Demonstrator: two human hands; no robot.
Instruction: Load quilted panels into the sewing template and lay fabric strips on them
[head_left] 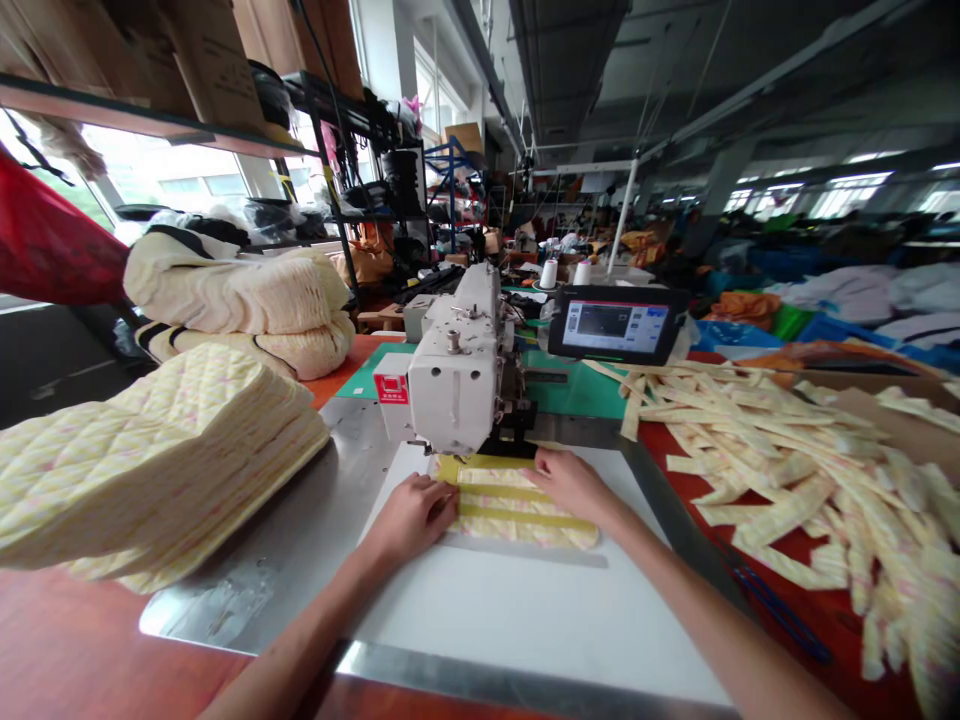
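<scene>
Here we are, looking straight down the middle at the quilted piece (495,525), pale yellow with olive bands, lying on the white sheet (510,620) at the centre of the frame, right in front of the sewing machine (457,385). Our left hand (411,515) is at the piece's left edge, fingers curled close together; we can't tell whether they grip it or merely press. Over at the upper right of the piece, our right hand (568,482) has its fingers bunched at the edge, and whether they pinch the cloth we can't tell either.

Out on the left of the frame, what a stack of quilted panels (225,430), leaning over the metal plate (225,590)! On the right we have a heap of fabric strips (810,460), tangled on the red tabletop (679,440), with a blue-handled tool (784,615) just below. Right of centre, a lit screen (615,325) faces us.
</scene>
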